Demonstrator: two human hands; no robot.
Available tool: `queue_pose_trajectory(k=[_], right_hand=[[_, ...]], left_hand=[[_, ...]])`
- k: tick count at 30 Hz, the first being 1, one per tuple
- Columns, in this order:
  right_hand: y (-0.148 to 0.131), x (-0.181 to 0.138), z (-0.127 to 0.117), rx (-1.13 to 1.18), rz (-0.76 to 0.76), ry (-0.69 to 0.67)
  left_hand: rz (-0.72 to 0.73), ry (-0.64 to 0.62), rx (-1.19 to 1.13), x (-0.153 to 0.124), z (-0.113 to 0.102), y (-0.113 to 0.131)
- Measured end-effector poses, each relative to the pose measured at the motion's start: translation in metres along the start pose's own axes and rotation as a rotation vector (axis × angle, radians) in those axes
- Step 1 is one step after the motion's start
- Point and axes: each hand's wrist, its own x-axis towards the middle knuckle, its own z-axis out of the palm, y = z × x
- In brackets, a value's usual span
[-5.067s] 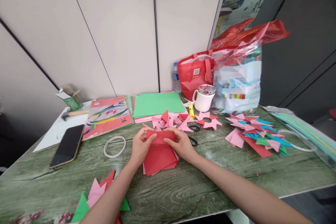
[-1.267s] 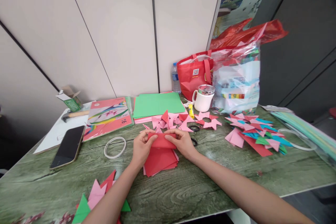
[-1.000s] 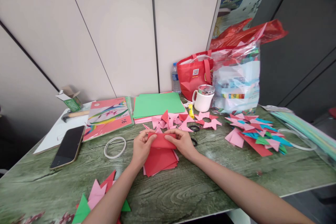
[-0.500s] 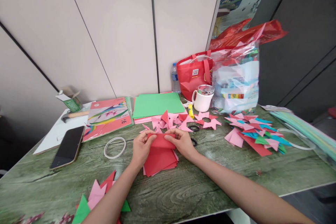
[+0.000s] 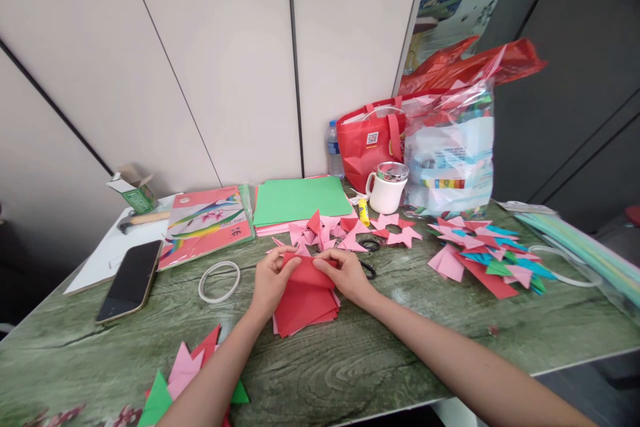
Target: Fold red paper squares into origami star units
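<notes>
A red sheet of paper (image 5: 309,273) is pinched between my two hands, its upper part bent over. My left hand (image 5: 273,280) grips its left side with thumb and fingers. On the right side, my right hand (image 5: 346,275) pinches it the same way. Just below the held sheet lies a stack of red and pink paper squares (image 5: 303,312) on the table. Folded pink and red paper pieces (image 5: 325,232) lie right behind my hands. Black-handled scissors (image 5: 369,269) are partly hidden by my right hand.
On the green wood-grain table (image 5: 390,360) lie a phone (image 5: 131,280), a white ring (image 5: 219,282), green paper (image 5: 303,200) and a hammer (image 5: 145,217). A white mug (image 5: 387,190) stands before a red bag (image 5: 367,147). Colourful folded pieces (image 5: 493,250) are piled right, others (image 5: 185,370) near my left forearm.
My fingertips have shifted slightly on the red sheet, and its upper edge is tilted a little differently. Both hands stay in almost the same place; everything else is still.
</notes>
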Motion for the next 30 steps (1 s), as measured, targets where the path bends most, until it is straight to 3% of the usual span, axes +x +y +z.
queue_pose_trajectory(k=[5,10,16,30], right_hand=[[0.0016,0.0013,-0.0028,0.034,0.001,0.076],[0.0018,0.0016,-0.003,0.052,0.0,0.096],[0.0026,0.001,-0.0001,0.038,0.004,0.092],[-0.0001,0.0037,-0.0047,0.074,0.041,0.085]], left_hand=[[-0.129,-0.111,-0.225,-0.0009,0.0028,-0.0007],[-0.22,-0.14,-0.245,-0.0016,0.0046,-0.008],[-0.236,-0.063,-0.221,-0.0022,0.0047,-0.006],[-0.159,-0.123,-0.263,0.0036,-0.0022,-0.0048]])
